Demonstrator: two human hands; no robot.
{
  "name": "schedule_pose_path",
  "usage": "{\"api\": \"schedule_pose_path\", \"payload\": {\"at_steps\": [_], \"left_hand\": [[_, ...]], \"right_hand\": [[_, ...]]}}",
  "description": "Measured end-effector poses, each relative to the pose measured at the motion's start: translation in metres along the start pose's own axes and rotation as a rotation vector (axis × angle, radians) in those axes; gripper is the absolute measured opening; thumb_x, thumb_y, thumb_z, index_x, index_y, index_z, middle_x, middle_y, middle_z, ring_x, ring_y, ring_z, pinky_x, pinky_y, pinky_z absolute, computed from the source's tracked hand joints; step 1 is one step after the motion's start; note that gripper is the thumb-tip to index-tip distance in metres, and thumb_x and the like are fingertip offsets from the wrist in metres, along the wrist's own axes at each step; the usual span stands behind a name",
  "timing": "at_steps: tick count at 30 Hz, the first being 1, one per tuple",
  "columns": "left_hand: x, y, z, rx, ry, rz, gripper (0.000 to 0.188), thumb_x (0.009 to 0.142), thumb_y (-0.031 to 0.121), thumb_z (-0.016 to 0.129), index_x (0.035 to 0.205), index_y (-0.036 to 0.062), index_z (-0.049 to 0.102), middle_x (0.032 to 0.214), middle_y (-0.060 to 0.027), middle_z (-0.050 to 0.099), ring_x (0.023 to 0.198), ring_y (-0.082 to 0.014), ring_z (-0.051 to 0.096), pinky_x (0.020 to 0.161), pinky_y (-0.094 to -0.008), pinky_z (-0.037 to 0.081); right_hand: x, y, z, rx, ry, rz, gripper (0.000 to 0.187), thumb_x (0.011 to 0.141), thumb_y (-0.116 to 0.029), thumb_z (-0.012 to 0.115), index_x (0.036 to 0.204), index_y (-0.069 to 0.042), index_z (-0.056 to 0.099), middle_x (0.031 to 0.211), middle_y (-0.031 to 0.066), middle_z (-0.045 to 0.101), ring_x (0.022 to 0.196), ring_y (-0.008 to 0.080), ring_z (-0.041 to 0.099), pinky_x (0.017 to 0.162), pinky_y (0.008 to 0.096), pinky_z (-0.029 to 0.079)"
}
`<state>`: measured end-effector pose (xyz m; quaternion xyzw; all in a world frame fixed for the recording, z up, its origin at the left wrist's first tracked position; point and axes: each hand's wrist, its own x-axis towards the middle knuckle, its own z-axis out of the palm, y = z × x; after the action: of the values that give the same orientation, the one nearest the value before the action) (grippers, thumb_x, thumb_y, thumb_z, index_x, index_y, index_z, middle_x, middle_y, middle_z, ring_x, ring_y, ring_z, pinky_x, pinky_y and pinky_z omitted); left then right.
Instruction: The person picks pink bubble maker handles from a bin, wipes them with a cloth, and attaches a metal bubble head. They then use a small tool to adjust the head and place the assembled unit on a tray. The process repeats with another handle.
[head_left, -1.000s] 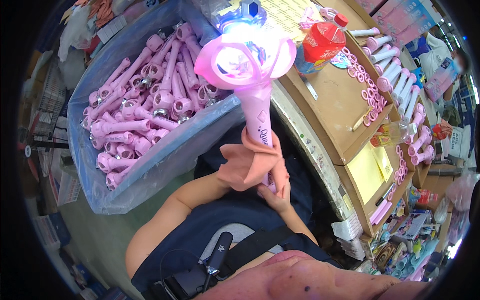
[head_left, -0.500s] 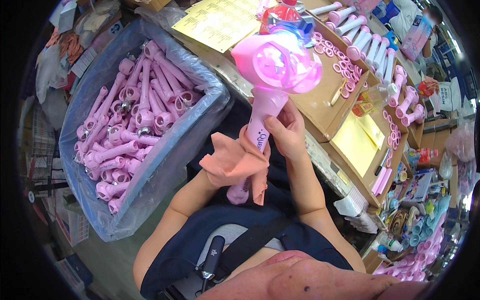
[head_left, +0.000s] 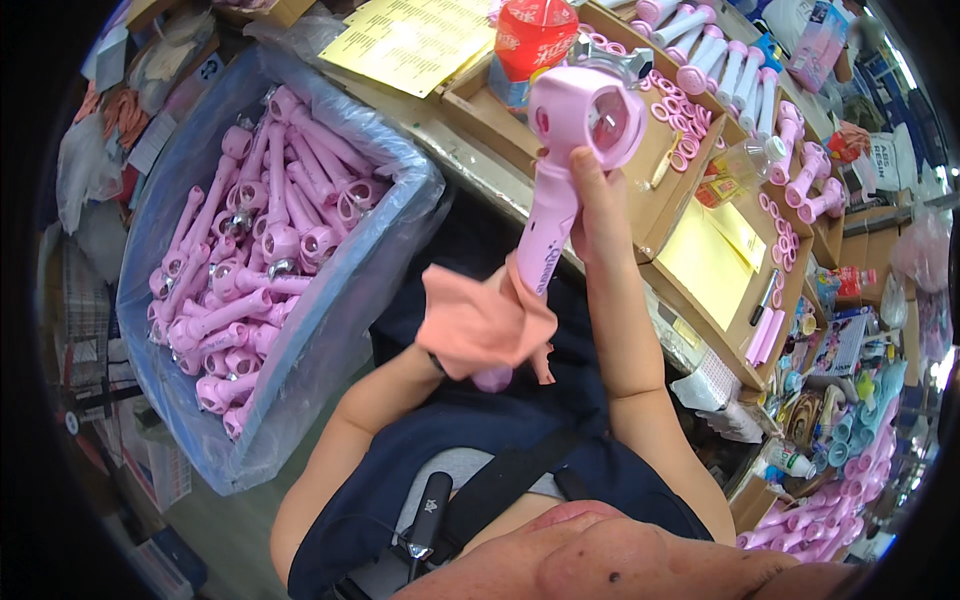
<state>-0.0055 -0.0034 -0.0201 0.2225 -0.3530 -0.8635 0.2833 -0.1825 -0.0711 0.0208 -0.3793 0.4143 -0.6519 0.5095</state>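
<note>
A pink toy wand with a round, hollow-looking head and printed lettering on its handle is held upright, tilted, in front of my chest. My right hand is closed round its neck, just under the head, with the thumb up against it. My left hand is wrapped round the lower handle through a salmon-coloured cloth, which hides most of its fingers. Below the cloth, the handle's rounded pink end sticks out. The wand's head shows no glow.
At left stands a blue bin lined with clear plastic, heaped with pink wands. The workbench holds a yellow printed sheet, a red-labelled bottle, cardboard trays, pink rings, a marker and more wands.
The wand's bright light has gone out and its head has turned, moving slightly right. My right hand has shifted up to the neck. The cloth has moved a little up the frame.
</note>
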Motion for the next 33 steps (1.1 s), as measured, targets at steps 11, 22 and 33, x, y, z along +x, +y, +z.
{"api": "schedule_pose_path", "payload": {"at_steps": [11, 22, 33], "left_hand": [[0.028, 0.052, 0.003, 0.744, -0.120, 0.062, 0.017, 0.096, 0.019, 0.052, 0.093, 0.0025, 0.057, 0.087, -0.0064, 0.064, 0.062, -0.0134, 0.061, 0.047, -0.0253, 0.047], [-0.007, -0.049, -0.002, 1.788, 0.296, 0.479, 0.037, 0.067, 0.024, 0.074, 0.092, -0.0003, 0.061, 0.078, -0.0093, 0.062, 0.052, -0.0199, 0.055, 0.039, -0.0295, 0.039], [-0.004, -0.005, 0.030, -0.064, 0.003, -0.046, 0.063, 0.087, 0.064, 0.050, 0.072, 0.0026, 0.050, 0.064, -0.0036, 0.053, 0.059, -0.0138, 0.054, 0.056, -0.0248, 0.044]], "right_hand": [[-0.011, 0.014, 0.016, 0.075, -0.061, 0.197, 0.059, 0.089, -0.042, 0.067, 0.123, 0.003, 0.050, 0.101, 0.0142, 0.065, 0.091, 0.0216, 0.066, 0.074, 0.0334, 0.056], [0.016, -0.017, -0.010, 0.082, 0.170, -0.066, 0.043, 0.086, -0.033, 0.074, 0.111, -0.002, 0.058, 0.090, 0.0060, 0.063, 0.072, 0.0120, 0.061, 0.059, 0.0257, 0.049], [0.022, -0.006, -0.024, 0.159, 0.143, 0.028, 0.049, 0.086, -0.043, 0.071, 0.108, -0.002, 0.058, 0.081, 0.0064, 0.062, 0.066, 0.0129, 0.061, 0.055, 0.0259, 0.051]]}}
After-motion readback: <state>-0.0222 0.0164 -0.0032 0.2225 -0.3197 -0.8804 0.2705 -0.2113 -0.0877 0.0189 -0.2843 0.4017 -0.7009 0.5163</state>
